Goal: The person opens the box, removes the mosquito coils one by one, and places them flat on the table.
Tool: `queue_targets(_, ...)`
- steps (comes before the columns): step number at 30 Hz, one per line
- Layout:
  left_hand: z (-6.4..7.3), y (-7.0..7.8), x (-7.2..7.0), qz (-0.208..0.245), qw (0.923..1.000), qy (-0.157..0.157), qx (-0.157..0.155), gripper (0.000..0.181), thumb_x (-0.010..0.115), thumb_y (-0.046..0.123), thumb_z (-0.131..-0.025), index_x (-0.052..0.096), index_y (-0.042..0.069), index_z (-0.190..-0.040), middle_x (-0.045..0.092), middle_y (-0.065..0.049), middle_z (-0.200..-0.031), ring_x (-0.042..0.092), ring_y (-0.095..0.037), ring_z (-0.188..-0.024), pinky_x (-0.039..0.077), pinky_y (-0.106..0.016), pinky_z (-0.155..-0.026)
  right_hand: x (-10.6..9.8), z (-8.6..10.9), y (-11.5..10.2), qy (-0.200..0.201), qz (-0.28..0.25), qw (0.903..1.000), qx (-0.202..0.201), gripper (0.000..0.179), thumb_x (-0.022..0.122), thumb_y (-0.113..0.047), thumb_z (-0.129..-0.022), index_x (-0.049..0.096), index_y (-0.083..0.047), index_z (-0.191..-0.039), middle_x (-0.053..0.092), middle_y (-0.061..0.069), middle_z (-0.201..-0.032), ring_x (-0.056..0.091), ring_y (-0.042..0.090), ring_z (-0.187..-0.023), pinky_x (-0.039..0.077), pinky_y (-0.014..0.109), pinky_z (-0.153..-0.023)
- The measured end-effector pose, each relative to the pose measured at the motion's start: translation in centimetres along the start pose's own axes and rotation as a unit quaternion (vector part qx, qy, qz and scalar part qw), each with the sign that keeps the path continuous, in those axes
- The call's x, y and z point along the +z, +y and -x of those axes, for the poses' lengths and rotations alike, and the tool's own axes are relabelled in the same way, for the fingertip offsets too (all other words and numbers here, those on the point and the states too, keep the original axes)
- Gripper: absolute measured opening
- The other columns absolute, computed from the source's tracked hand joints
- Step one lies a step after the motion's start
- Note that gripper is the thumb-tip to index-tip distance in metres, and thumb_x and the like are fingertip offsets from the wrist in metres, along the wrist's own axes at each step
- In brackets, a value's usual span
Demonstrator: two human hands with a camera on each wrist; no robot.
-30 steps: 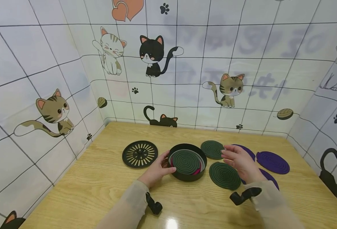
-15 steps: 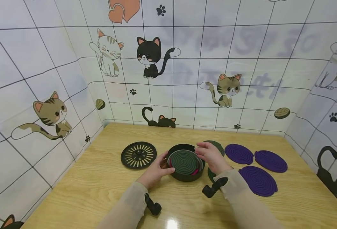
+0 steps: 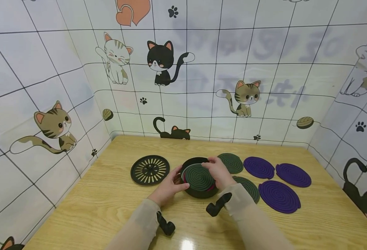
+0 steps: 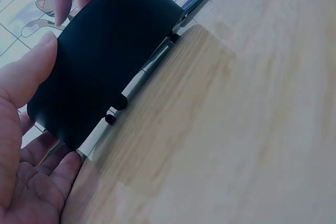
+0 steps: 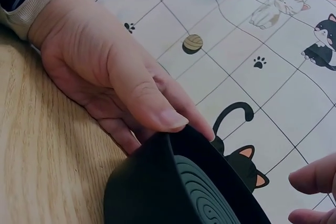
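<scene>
Head view: the left hand (image 3: 168,187) grips the near-left side of a round black container (image 3: 201,193), its fingers and thumb spread round the wall. The right hand (image 3: 220,173) clasps the rim opposite. Between the 2 hands, a round dark-green spiral coaster (image 3: 199,177) lies inside the container. Left of the left hand is a black slotted disc (image 3: 150,170); beyond and right of the right hand are 2 more green coasters (image 3: 230,163) and 3 purple spiral coasters (image 3: 279,197).

Left wrist view: the left thumb lies against the smooth black wall.

Right wrist view: the right thumb presses the rim, fingers curving round the container.
</scene>
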State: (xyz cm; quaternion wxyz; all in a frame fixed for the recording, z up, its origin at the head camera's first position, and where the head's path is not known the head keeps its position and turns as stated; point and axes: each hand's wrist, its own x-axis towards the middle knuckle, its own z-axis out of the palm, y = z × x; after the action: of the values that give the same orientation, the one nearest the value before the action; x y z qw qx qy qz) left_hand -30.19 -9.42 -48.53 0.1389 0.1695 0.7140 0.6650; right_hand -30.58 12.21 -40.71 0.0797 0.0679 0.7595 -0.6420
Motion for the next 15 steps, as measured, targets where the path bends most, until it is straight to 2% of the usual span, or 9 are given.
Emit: queue_targets(15, 0.04, 0.07, -0.02, 0.002, 1.0, -0.005, 0.003, 0.092, 0.075, 0.025, -0.086, 0.014, 0.016, -0.155, 0.024, -0.01, -0.156, 0.028, -0.027, -0.141, 0.035, -0.041, -0.109, 0.9, 0.0, 0.48, 0.013, -0.001, 0.9999, 0.007, 0.054, 0.057, -0.019, -0.096, 0.035, -0.001, -0.143, 0.032, 0.022, -0.145, 0.03, 0.042, -0.133, 0.025, 0.058, -0.109)
